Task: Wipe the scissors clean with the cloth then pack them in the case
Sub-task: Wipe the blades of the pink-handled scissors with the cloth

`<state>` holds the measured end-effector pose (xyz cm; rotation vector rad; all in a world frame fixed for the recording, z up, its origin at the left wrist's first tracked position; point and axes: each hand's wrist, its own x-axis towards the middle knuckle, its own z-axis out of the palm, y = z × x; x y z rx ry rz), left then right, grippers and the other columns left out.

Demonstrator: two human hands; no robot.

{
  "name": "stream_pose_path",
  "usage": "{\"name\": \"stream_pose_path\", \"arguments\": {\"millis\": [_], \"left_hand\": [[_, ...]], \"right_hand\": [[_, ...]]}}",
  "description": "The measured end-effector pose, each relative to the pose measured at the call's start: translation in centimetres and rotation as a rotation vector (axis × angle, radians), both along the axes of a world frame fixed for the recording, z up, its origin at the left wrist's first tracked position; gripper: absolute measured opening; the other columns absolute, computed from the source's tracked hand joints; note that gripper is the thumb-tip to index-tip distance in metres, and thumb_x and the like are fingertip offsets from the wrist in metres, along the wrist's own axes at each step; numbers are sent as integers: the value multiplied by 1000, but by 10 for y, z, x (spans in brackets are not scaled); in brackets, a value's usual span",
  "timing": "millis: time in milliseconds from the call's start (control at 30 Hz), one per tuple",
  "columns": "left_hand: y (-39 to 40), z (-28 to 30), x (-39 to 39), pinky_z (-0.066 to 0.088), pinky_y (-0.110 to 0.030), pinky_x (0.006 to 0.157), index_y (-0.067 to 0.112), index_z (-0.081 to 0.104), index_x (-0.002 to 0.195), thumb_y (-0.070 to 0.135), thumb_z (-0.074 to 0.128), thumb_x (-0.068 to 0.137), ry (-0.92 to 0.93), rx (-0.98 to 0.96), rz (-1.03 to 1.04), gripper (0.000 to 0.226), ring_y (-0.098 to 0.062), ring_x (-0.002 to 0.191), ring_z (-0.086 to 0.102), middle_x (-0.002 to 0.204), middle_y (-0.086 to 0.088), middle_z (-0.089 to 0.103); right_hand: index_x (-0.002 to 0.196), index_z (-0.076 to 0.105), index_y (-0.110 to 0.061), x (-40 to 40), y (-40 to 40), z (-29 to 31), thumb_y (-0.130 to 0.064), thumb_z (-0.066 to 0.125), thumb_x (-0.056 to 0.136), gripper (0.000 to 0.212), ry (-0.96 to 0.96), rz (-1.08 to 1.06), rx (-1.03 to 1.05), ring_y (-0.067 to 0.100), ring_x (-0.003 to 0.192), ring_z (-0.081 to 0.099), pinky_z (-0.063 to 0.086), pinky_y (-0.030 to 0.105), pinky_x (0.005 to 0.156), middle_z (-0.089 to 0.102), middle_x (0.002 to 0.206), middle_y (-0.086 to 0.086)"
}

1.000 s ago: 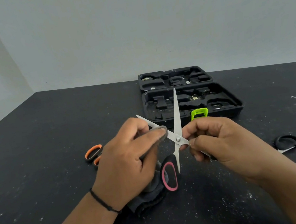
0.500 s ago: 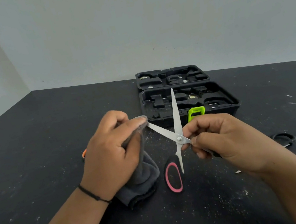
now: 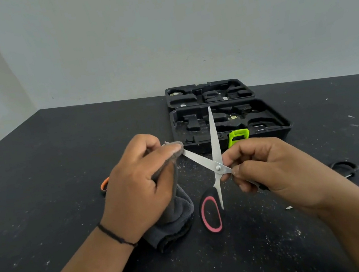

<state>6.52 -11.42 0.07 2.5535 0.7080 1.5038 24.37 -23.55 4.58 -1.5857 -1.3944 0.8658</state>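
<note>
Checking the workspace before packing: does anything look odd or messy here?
Pale specks and flecks litter the black table, thickest near the scissors and at the right edge. Otherwise nothing stands out: the case lies open and looks undamaged.

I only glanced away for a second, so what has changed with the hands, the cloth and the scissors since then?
The left hand, pinching the grey cloth around one blade of the open scissors, slid outward from near the pivot to the blade's tip. Nothing was picked up or let go. The right hand kept its grip near the pivot, the blades stayed spread, and the open case stayed put on the table.
</note>
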Motion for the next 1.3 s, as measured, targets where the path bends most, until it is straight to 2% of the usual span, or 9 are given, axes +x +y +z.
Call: {"name": "stream_pose_path", "arguments": {"millis": [133, 233, 367, 467, 600, 733, 833, 1200, 1300], "left_hand": [[8, -1, -3, 43, -22, 63, 16, 73, 102, 10, 61, 83, -28, -47, 159, 23, -8, 76, 49, 89, 0, 54], [7, 2, -5, 41, -11, 71, 10, 72, 103, 8, 60, 83, -89, -50, 205, 23, -9, 81, 50, 90, -5, 57], [-7, 7, 0, 39, -8, 76, 6, 71, 104, 7, 62, 85, -89, 37, 110, 22, -9, 82, 51, 91, -6, 57], [-14, 5, 7, 45, -18, 66, 7, 72, 105, 12, 61, 88, -10, 57, -23, 20, -11, 76, 54, 92, -4, 57], [-15, 2, 10, 46, -26, 58, 9, 71, 106, 6, 62, 85, 99, 8, -80, 22, -13, 70, 53, 91, -2, 54], [-17, 3, 10, 30, -9, 61, 13, 72, 103, 6, 63, 84, 196, 18, -71, 22, -2, 68, 39, 89, 1, 52], [-17, 3, 10, 28, -11, 59, 15, 73, 100, 6, 65, 83, 202, 24, -54, 21, -2, 66, 35, 88, 1, 51], [4, 1, 1, 42, -26, 41, 17, 74, 94, 21, 54, 90, 146, 29, 94, 21, -14, 51, 41, 82, 1, 50], [11, -1, -1, 42, -26, 41, 18, 75, 93, 18, 55, 88, 144, 10, 167, 21, -16, 50, 43, 81, 1, 51]], "right_hand": [[81, 70, -28, 1, -1, 0, -6, 52, 86, 28, -63, -10, 2, 16, 58, 50, 42, 34, 60, 58, 57, 0], [82, 69, -29, 0, -3, 1, -11, 53, 86, 25, -75, -34, 32, 11, 53, 51, 44, 27, 56, 59, 55, -1], [77, 67, -27, -2, -3, -1, -10, 56, 86, 23, -149, -132, 115, 6, 42, 42, 37, 17, 42, 52, 48, -8], [80, 68, -26, -10, -2, -7, -10, 55, 83, 21, -339, -138, 209, 5, 47, 46, 34, 11, 44, 57, 60, -14], [81, 65, -23, -16, 0, -12, -26, 42, 78, 23, -610, -122, 295, 12, 71, 52, 40, 19, 56, 55, 72, -9], [77, 61, -21, -19, 0, -12, -26, 37, 80, 24, -741, -105, 321, 12, 63, 51, 47, 33, 50, 51, 70, -10], [74, 58, -19, -22, -2, -12, -21, 43, 81, 16, -815, -118, 317, 17, 57, 51, 46, 39, 43, 49, 69, -7], [76, 66, -14, -13, -7, -9, -16, 46, 78, 20, -791, -89, 322, 16, 61, 57, 51, 39, 50, 57, 68, -6], [80, 70, -22, -11, -9, -5, -19, 46, 81, 24, -700, -88, 310, 7, 58, 56, 49, 19, 51, 60, 69, -10]]}}
